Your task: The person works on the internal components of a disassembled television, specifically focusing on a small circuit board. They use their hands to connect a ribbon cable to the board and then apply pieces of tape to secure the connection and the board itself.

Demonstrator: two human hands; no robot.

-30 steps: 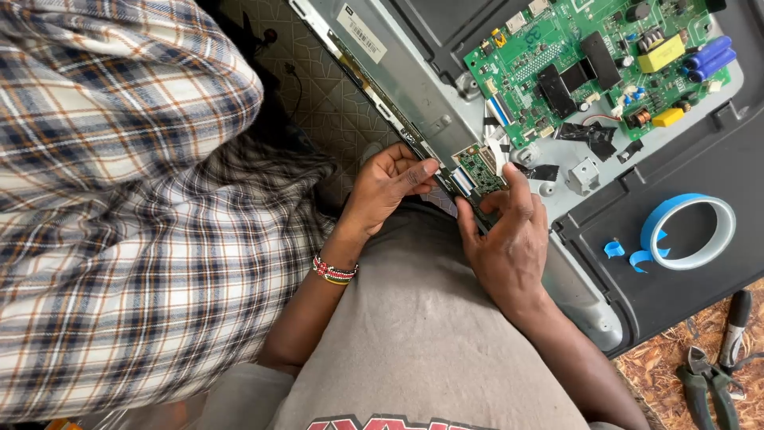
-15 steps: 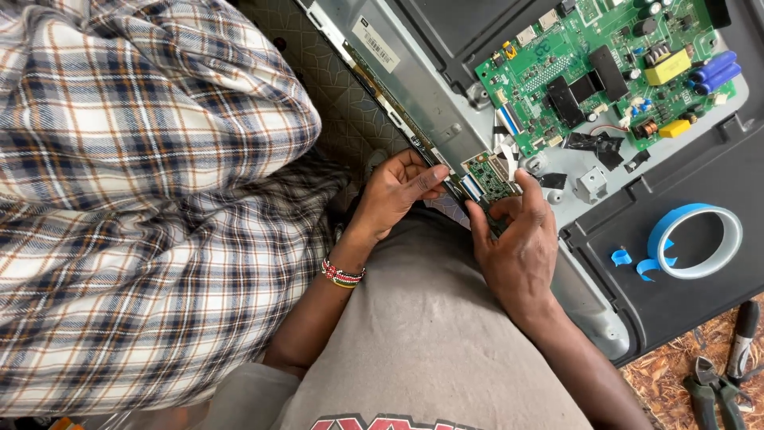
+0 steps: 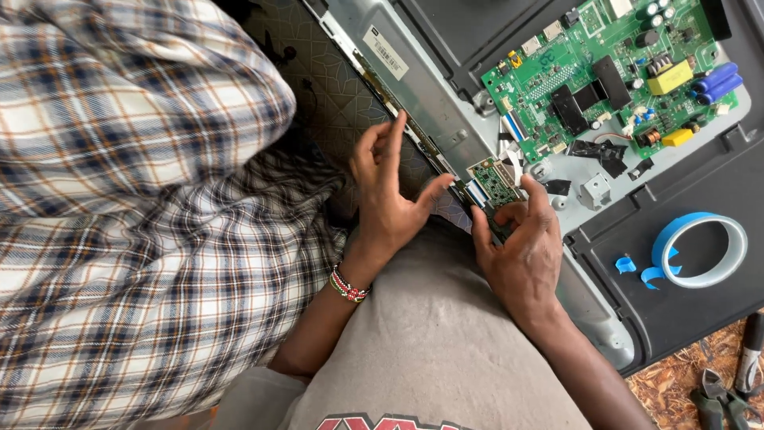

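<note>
Pinching the small board (image 3: 495,181) with my right hand (image 3: 521,255), thumb and fingertips closed on its lower edge, so it sits right at the bottom rail of the metal chassis (image 3: 434,95), just left of the white ribbon cables (image 3: 509,155). Left hand (image 3: 390,195) is a different story: half a second ago it was curled in tight against the board with the other hand, now it's come off and opened up, fingers spread and pointing up along the rail, thumb stretched toward the board but holding nothing. Only the thumb tip is near the strip by the board; can't tell if it's actually touching.

So as I read it, the two-handed fiddling bit is over for now and the board is being steadied one-handed while the left is free.

Around it: big green mainboard (image 3: 605,76) up to the right on the chassis, well apart from the small one, with blue capacitors and a yellow block on it. Black back cover (image 3: 692,310) under that, with a roll of blue tape (image 3: 700,251) and a couple of torn tape bits (image 3: 637,271) lying on it. Pliers (image 3: 720,402) and a screwdriver (image 3: 752,350) sit on the patterned floor at the bottom right. Someone in a plaid shirt (image 3: 127,223) fills the left side.
</note>
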